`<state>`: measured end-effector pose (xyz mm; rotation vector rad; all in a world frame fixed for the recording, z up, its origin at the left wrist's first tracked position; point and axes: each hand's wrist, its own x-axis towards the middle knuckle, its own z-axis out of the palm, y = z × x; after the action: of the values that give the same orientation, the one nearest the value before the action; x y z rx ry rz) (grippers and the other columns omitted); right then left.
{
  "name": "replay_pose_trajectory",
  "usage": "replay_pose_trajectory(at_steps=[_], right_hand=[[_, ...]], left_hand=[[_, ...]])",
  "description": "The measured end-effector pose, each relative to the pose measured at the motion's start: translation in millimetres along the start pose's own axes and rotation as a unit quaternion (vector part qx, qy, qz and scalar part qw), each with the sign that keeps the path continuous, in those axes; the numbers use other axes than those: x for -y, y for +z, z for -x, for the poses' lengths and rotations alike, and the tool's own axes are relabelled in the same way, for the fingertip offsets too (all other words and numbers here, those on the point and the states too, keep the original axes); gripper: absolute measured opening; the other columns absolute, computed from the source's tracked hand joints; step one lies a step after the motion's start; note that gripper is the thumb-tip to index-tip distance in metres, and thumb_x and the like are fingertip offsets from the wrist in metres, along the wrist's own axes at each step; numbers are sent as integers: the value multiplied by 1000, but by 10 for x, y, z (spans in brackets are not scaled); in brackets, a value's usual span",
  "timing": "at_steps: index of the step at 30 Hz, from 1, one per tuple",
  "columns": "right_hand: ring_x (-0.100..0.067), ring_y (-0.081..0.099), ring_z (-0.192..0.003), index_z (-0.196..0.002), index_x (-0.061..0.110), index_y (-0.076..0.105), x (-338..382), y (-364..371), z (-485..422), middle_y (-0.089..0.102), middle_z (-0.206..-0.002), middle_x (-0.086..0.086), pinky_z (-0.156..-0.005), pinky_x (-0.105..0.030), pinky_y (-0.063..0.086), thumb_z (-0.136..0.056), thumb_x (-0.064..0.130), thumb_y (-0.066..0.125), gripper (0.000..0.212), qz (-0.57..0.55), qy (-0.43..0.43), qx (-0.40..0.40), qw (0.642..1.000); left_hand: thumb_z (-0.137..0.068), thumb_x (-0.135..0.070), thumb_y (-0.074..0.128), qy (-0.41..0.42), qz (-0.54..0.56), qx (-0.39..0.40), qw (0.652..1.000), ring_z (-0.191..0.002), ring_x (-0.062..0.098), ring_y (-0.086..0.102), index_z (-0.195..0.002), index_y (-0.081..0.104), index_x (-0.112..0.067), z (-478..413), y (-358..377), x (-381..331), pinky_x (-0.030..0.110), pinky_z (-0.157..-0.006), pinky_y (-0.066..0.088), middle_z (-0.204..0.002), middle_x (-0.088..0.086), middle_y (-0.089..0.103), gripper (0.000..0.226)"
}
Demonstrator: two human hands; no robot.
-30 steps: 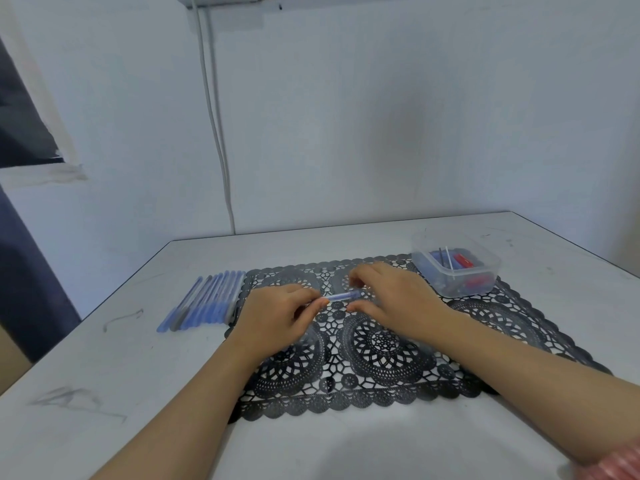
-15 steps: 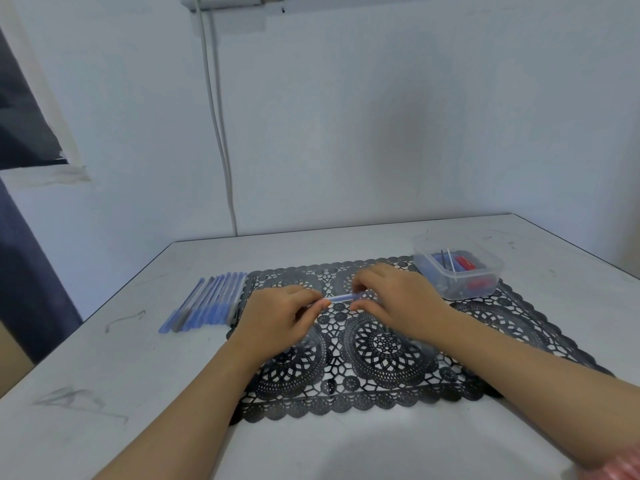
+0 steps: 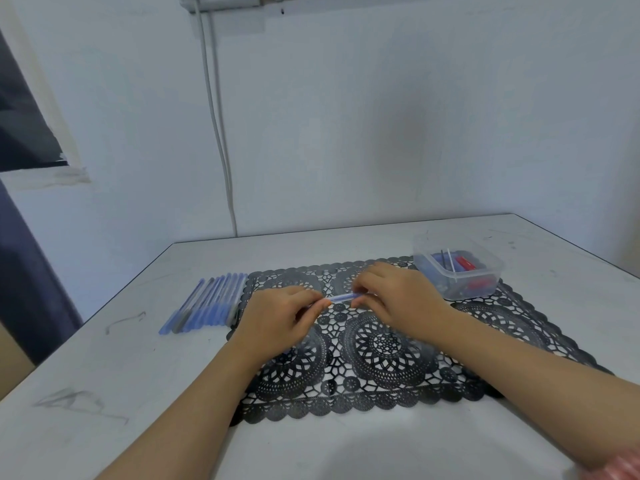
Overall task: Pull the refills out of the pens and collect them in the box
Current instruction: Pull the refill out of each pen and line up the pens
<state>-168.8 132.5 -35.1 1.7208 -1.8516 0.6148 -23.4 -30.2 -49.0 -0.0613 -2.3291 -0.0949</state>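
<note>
A blue pen (image 3: 341,298) is held level above the black lace mat (image 3: 381,344), one end in each hand. My left hand (image 3: 277,320) pinches its left end and my right hand (image 3: 401,299) pinches its right end. Only a short blue stretch shows between the fingers. A row of several blue pens (image 3: 207,303) lies on the white table left of the mat. At the mat's far right corner stands a clear plastic box (image 3: 485,271) holding thin refills and red and blue pieces.
The white table (image 3: 104,375) meets the wall at the back, and its left edge drops off toward a dark curtain. Two white cables (image 3: 218,133) run down the wall behind the table. Pencil-like scribbles mark the table's left part.
Both hands stay on the pen at nearly the same spot; the view has shifted slightly. No part has visibly come out of the pen.
</note>
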Motion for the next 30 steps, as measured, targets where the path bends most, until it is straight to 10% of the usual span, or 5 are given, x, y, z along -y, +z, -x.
replay_pose_trajectory(at_steps=[7,11,20,23,30], right_hand=[[-13,56,-56,-74,15,62,12,17,-28,62,-66,5,-41,-22,44,-85,27,40,28,37,-31,-11,999],[-11,41,-53,-73,17,55,71,-28,-22,52,-60,7,-39,-16,20,-77,11,66,13,65,11,37,997],[-13,55,-97,-139,17,33,377,15,-4,57,-108,1,-87,-29,47,-94,42,43,52,-136,221,143,955],[-19,23,-138,-148,20,2,455,149,99,24,-150,-5,-112,-37,24,-88,61,34,80,-104,183,202,957],[-13,-11,-142,-147,25,-9,452,279,155,-9,-156,1,-117,-41,1,-67,84,5,100,-39,137,329,933]], left_hand=[[-90,-43,50,21,-2,-16,1000,-47,0,52,-93,73,-21,-11,-16,-14,20,-42,46,-66,-12,66,32],[-89,-42,51,41,-16,-30,999,-45,3,52,-93,74,-19,-23,-32,-27,21,-38,44,-63,-10,66,33],[-89,-45,46,-31,-78,-29,996,-43,3,52,-86,72,-20,-4,-54,63,16,-36,40,-61,-11,64,37],[-89,-35,43,-123,-85,-54,987,-52,12,58,-92,70,-14,-9,-56,77,22,-43,43,-66,-4,65,34],[-86,7,44,-294,-67,-77,950,-99,26,42,-130,47,0,28,-190,317,27,-74,33,-104,16,51,45]])
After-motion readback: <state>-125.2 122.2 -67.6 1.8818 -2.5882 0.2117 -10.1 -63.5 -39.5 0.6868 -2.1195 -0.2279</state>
